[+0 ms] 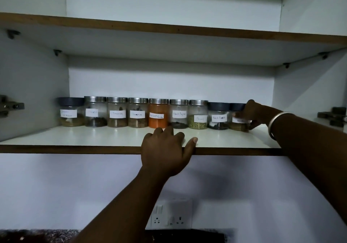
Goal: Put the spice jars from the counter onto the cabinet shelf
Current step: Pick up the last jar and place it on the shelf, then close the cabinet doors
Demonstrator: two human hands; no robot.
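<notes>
Nearest, along the bottom edge: dark speckled counter (47, 235). Only a strip shows, so can't tell if any jars are left on it. Just above, on the wall, a socket plate (170, 218).

Left forearm runs up past it. Left hand (165, 149) rests on the front lip of the cabinet shelf (75, 149), fingers laid loosely on top, thumb over the edge, holding nothing. Prob. a brace for balance while the other arm reaches up & across.

Further in, toward the back of the shelf, nine spice jars (138, 113) stand upright in one row, touching or nearly so. Paper labels face out, presumably so each reads at a glance. Orange-powder jar (158, 114) sits mid-row. Steel lids in the middle, dark lids at the left end & on the two rightmost.

Right hand (252, 114), w/ a bangle (276, 122) at the wrist, wraps the end jar (238, 119) at the row's right: fingers over lid & far side, thumb low near the base. Jar bottom looks down on the shelf, just beside its neighbour.

Judgement: last jar is being seated in line, so the task is approx. done, subject to the unseen counter. Next move needs a clean release w/o knocking the neighbour.

Farthest: white back wall, then the upper shelf (169, 28) overhead.
</notes>
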